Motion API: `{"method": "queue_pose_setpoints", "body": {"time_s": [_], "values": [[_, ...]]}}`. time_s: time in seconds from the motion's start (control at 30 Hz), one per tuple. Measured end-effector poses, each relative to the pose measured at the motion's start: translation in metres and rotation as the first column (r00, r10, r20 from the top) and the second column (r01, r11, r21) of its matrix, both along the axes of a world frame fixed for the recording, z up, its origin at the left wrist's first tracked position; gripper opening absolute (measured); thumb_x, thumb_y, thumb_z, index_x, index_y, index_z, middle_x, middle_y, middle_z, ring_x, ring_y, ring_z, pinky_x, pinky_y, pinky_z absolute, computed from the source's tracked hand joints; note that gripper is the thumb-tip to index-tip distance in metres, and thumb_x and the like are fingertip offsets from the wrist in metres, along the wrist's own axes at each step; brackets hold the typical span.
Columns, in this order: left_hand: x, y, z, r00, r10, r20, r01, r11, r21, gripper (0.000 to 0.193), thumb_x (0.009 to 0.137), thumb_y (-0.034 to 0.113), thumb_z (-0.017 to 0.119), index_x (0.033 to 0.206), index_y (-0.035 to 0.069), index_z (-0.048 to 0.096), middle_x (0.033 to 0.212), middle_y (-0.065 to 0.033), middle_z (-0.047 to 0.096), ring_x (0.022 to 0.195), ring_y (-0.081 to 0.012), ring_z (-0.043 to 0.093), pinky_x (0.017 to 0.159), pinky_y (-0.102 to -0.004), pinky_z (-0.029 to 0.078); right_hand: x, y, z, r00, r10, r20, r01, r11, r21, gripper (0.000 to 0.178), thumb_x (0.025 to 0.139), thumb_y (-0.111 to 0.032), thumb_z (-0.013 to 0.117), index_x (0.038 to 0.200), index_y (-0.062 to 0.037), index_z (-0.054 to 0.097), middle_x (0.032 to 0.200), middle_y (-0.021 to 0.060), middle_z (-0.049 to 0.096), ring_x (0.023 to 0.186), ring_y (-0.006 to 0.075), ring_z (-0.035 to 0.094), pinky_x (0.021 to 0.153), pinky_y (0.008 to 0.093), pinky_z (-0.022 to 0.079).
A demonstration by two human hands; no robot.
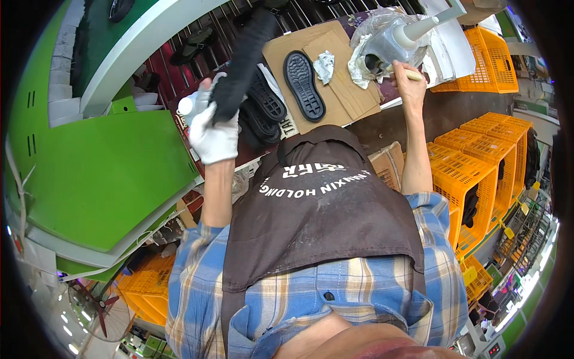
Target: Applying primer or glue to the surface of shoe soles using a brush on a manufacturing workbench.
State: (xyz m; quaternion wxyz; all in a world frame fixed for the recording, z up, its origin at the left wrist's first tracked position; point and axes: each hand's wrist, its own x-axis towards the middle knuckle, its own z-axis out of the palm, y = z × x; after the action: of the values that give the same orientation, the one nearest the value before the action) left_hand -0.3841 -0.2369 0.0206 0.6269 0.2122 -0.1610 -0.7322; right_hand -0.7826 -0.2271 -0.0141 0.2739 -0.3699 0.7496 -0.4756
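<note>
My left hand [214,139], in a white glove, is closed round the end of a black shoe sole [242,69] held up on edge above the bench. Bare, my right hand [409,87] grips the pale handle of a brush [414,75]. Its bristle end is at the dark opening of a translucent plastic bottle [390,45] with a white spout, smeared with white residue. Between the hands, another black sole [304,84] lies tread-side down on a cardboard sheet [350,99]. More black soles [263,99] sit next to my left hand, partly behind it.
A crumpled white wad [324,67] rests on the cardboard. Behind is a rack of metal rollers [206,27] with dark footwear pieces. A green panel [113,179] borders the left side. Orange crates [466,167] stand stacked on the right.
</note>
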Motion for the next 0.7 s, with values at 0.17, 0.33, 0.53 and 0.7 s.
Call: {"method": "queue_pose_setpoints", "body": {"time_s": [0.17,0.33,0.53,0.7], "values": [[-0.013,0.02,0.003,0.933,-0.133,-0.333,0.154,0.987,0.037,0.064,0.069,0.011,0.053,0.132,0.012,0.044,0.119,-0.0199,0.047,0.098,-0.0316,0.053,0.09,-0.051,0.045,-0.004,-0.018,-0.03,0.993,-0.03,-0.112,0.035,0.998,0.043,0.031,0.08,-0.031,0.07,0.084,-0.0005,0.069,0.063,0.0045,0.064,0.051,0.0087,0.058,0.051,0.0236,0.047],[-0.022,0.019,-0.008,0.831,-0.245,-0.499,0.322,0.944,0.072,0.052,0.073,0.017,0.048,0.124,0.009,0.047,0.092,-0.0133,0.046,0.074,-0.0248,0.049,0.071,-0.0414,0.049,0.004,-0.014,-0.043,0.983,-0.019,-0.183,0.037,0.995,0.091,0.029,0.078,-0.031,0.071,0.08,-0.0022,0.07,0.059,0.0042,0.063,0.052,0.0087,0.059,0.051,0.0245,0.047],[-0.047,0.017,-0.018,0.769,-0.403,-0.496,0.472,0.881,0.017,0.047,0.087,0.047,0.049,0.11,0.006,0.052,0.074,-0.0092,0.044,0.052,-0.0189,0.045,0.046,-0.034,0.042,-0.001,0.004,-0.036,0.982,-0.117,0.15,0.106,0.991,0.08,0.027,0.082,-0.026,0.069,0.088,0.0003,0.067,0.068,0.0052,0.065,0.053,0.009,0.06,0.046,0.0219,0.046],[-0.071,0.017,-0.017,0.828,-0.491,-0.272,0.46,0.871,-0.172,0.04,0.091,0.037,0.043,0.116,0.006,0.051,0.088,-0.0167,0.055,0.066,-0.0277,0.055,0.063,-0.0396,0.048,0.002,0.012,-0.021,0.963,0.139,-0.232,-0.152,0.988,-0.038,0.015,0.082,-0.017,0.067,0.091,-0.0054,0.067,0.078,0.0078,0.063,0.071,0.0177,0.063,0.061,0.0301,0.048]]}}
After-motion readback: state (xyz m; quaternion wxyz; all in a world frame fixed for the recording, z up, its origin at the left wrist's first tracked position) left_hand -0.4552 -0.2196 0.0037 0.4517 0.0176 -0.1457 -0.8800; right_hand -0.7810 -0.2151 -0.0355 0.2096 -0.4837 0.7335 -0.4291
